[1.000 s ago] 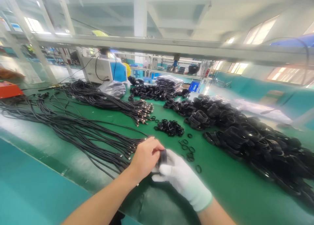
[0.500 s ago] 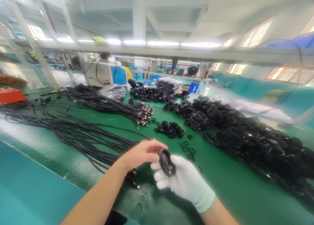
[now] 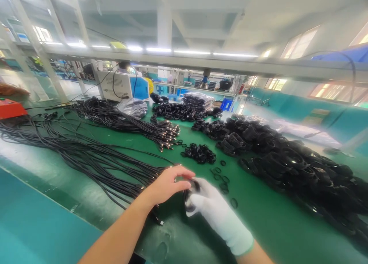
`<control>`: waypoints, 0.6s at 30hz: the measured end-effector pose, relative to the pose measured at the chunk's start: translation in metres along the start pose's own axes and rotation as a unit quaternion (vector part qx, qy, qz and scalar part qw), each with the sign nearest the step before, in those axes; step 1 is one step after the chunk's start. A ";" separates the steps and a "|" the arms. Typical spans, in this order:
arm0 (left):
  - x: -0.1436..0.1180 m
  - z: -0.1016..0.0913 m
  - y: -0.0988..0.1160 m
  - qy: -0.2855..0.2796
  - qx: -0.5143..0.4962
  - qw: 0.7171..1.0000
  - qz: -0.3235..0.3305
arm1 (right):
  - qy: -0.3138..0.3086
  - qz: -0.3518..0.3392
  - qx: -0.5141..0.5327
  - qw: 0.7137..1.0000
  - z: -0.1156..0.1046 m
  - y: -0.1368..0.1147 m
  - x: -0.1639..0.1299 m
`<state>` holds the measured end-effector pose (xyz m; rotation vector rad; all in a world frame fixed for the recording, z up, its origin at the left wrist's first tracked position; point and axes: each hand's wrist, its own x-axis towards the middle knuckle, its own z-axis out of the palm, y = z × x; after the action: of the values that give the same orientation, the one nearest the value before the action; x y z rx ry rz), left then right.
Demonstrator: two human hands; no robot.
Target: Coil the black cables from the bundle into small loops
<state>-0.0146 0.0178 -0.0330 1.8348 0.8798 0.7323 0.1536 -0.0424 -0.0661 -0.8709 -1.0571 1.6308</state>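
A small black coiled cable (image 3: pixel 186 198) is held above the front of the green table, its loop tilted up. My right hand (image 3: pixel 211 202), in a white glove, is closed around the coil, with the thumb across its middle. Bare, my left hand (image 3: pixel 172 183) pinches the coil's upper end between thumb and fingers; the fingertips are partly hidden. Just beyond the hands lie loose black rubber rings (image 3: pixel 217 176) and a small heap of black rings (image 3: pixel 199 153).
Long straight black cables (image 3: pixel 94 164) stretch across the left, with another bundle (image 3: pixel 129 122) behind them. A large pile of black coiled cables (image 3: pixel 287 164) covers the right side. At the back stand a white and blue machine (image 3: pixel 120 85) and stacked bagged goods (image 3: pixel 198 99).
My right thumb has moved across the coil, and the gloved fingers have closed further around it. The coil has turned and shifted slightly. My left hand stays at its upper end.
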 end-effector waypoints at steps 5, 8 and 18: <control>0.001 0.003 -0.009 0.027 -0.010 1.000 0.006 | -0.028 0.029 0.004 0.999 -0.001 0.002 0.002; 0.001 -0.001 -0.015 0.078 -0.039 0.996 -0.014 | -0.006 0.077 -0.216 0.973 0.003 -0.008 -0.005; 0.000 -0.006 -0.024 0.109 -0.024 0.993 -0.028 | 0.194 0.005 -0.492 0.849 -0.018 -0.026 -0.010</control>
<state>-0.0258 0.0277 -0.0532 1.7015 1.0405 0.9233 0.1810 -0.0441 -0.0481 -1.7751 -1.5848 0.7592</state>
